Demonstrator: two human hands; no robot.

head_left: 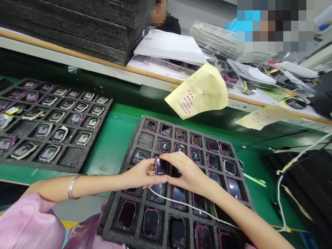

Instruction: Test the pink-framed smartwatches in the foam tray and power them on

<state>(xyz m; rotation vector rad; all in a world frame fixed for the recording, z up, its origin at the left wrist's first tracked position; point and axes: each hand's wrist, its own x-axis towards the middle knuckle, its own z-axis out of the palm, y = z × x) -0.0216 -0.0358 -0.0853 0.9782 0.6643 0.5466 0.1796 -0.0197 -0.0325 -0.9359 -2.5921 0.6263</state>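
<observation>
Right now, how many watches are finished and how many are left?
Perhaps just a few: three watches in the nearer tray show lit pictures. The left hand and right hand hold a purple watch, its screen dark, beside a white cord. Many dark-screened watches may be left. I can't tell about the other tray.

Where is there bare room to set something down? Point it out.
Bare green tabletop lies between the left tray and the right tray. The left tray has an empty slot at its near right corner; the right tray has one near its far left corner. The shelf is crowded with papers and packaging, and most tray slots hold watches.
</observation>
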